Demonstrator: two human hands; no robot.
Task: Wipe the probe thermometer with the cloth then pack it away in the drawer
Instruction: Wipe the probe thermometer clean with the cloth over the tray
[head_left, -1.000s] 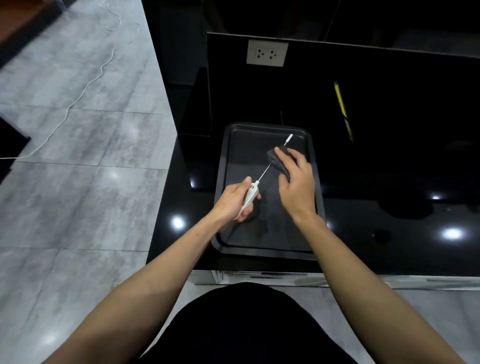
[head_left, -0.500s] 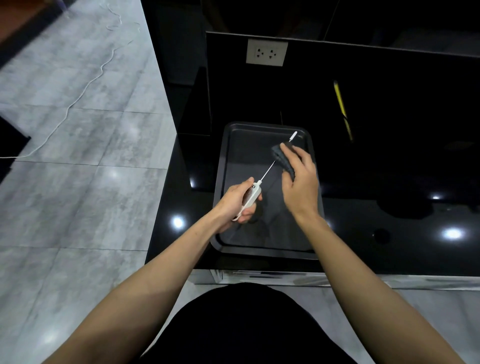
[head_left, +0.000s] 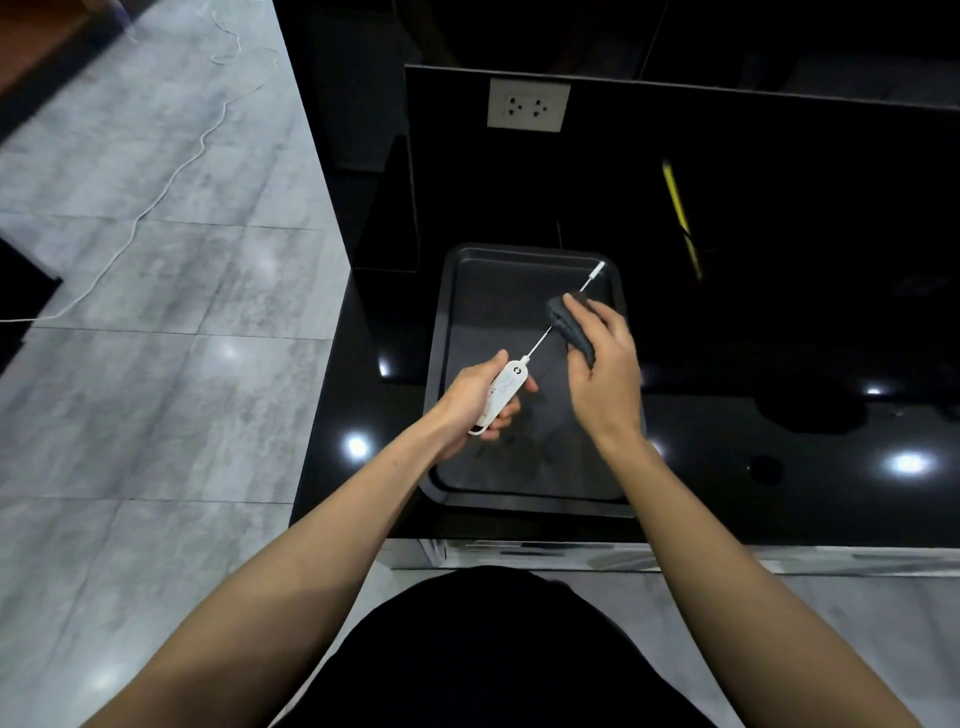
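Note:
My left hand (head_left: 475, 402) grips the white handle of the probe thermometer (head_left: 506, 392), whose thin metal probe points up and to the right over a dark tray (head_left: 441, 374). My right hand (head_left: 605, 364) holds a dark grey cloth (head_left: 569, 325) folded around the middle of the probe. The white-capped tip sticks out beyond the cloth near the tray's far right corner. No drawer is plainly visible; only a pale front edge shows below the counter.
The tray sits on a glossy black counter (head_left: 779, 467) with a black backsplash carrying a white double socket (head_left: 527, 106). A yellow streak (head_left: 678, 208) shows on the backsplash. Grey tiled floor with a white cable (head_left: 156, 202) lies to the left.
The thermometer has shifted slightly up and to the right. My right hand with the cloth has slid along the probe, and more of the tip shows beyond it.

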